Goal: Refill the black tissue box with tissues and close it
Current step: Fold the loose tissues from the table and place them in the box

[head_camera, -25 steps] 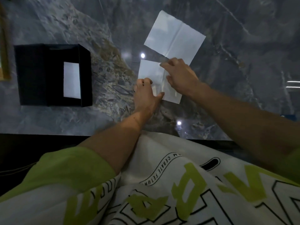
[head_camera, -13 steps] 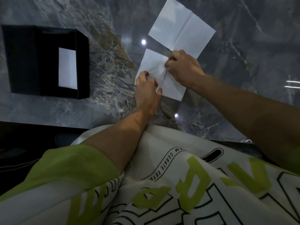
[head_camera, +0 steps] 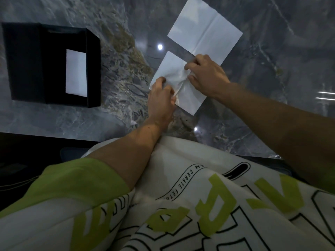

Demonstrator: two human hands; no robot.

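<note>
Marble table [head_camera: 272,69]: left hand [head_camera: 160,98], right hand [head_camera: 206,77] both pinching crumpled tissue [head_camera: 170,69]

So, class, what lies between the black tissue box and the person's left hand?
Nothing: the head view shows only bare marble tabletop between black tissue box and left hand.

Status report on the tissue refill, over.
Left hand and right hand pinch near tissue, crumpled. Black box open, folded tissue inside. Spare tissue flat beyond; nothing blocking.

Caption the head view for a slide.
Left hand and right hand bunch a white tissue on the marble table; a flat tissue lies beyond, open black tissue box at left.
</note>
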